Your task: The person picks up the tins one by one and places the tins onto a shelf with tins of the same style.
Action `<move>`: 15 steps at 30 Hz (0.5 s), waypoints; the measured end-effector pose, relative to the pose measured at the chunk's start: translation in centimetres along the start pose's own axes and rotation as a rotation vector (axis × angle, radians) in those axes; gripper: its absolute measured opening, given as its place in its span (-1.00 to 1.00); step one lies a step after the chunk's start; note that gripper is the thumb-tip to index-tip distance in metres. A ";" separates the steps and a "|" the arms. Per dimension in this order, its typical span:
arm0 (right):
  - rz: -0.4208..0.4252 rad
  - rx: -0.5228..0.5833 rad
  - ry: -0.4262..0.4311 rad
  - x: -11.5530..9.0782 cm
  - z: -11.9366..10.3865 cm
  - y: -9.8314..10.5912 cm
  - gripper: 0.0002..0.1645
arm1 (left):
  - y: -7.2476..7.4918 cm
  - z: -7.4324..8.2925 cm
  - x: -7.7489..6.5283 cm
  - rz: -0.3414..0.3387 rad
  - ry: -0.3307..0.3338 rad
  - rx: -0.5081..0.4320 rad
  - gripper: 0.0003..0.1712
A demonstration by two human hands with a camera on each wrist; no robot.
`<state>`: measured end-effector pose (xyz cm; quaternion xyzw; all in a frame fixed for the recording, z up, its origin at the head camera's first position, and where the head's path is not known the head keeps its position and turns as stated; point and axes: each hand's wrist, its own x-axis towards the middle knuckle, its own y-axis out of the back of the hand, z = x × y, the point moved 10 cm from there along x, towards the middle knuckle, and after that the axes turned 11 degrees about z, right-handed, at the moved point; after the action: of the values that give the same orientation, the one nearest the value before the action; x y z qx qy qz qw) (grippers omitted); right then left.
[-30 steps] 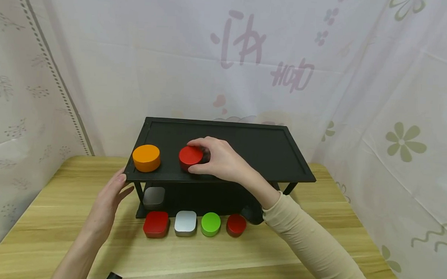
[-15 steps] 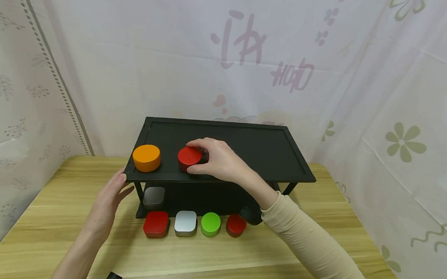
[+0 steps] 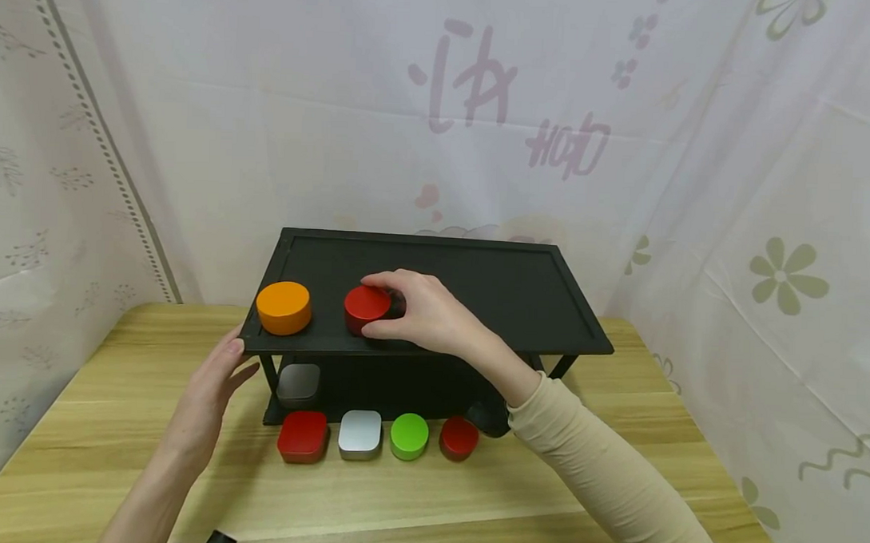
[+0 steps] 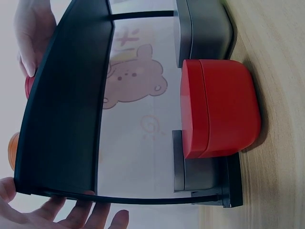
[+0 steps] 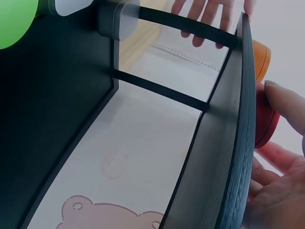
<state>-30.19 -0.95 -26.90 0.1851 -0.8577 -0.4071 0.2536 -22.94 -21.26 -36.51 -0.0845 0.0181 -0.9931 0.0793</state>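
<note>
- Head view: the right hand (image 3: 426,313) pinches a smooth, red, round lidded container (image 3: 367,303) between thumb and fingers; the container seems to rest on the top board of a black two-level rack (image 3: 471,281), near its front edge.
- The left hand (image 3: 203,399), its fingers spread and fairly straight, touches the rack's front left corner.
- The work looks partway along: two containers are up top, the held red one and, to its left, an orange round container (image 3: 283,308) standing free.
- Five are lower down, untouched by either hand. A grey rounded-square container (image 3: 299,383) sits on the lower level. Along the rack's front, left to right: a red rounded-square container (image 3: 303,433), a silver rounded-square container (image 3: 361,433), a lime-green round container (image 3: 409,436) and a dark red round container (image 3: 459,438).
- Surfaces: the containers look like painted metal, with lid seams visible in the wrist views; the rack's edge shows fine grain; the tabletop (image 3: 369,509) is pale, streaked wood.
- Behind hangs a white printed cloth (image 3: 303,123), softly creased.
</note>
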 end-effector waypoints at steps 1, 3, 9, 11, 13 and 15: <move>-0.002 0.007 -0.001 0.0 0.0 0.0 -0.26 | 0.0 0.0 0.0 0.000 0.000 0.002 -0.46; -0.004 0.024 -0.002 -0.1 0.1 -0.1 -0.24 | 0.0 0.0 0.0 -0.001 -0.001 0.004 -0.46; 0.002 0.044 0.005 -0.1 0.0 0.1 -0.19 | 0.1 0.0 -0.1 0.003 0.003 0.005 -0.46; -0.002 0.055 -0.001 -0.2 0.1 0.2 -0.18 | 0.1 0.0 -0.1 0.002 0.004 0.002 -0.46; -0.008 0.070 -0.013 -0.3 0.2 0.2 -0.18 | 0.0 0.0 0.0 0.002 0.002 0.001 -0.46; -0.010 0.077 -0.023 -0.4 0.3 0.2 -0.18 | 0.0 0.0 0.0 0.002 0.000 -0.001 -0.47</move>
<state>-30.04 -0.40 -26.99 0.1941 -0.8748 -0.3770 0.2343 -22.96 -21.26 -36.49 -0.0845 0.0189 -0.9930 0.0802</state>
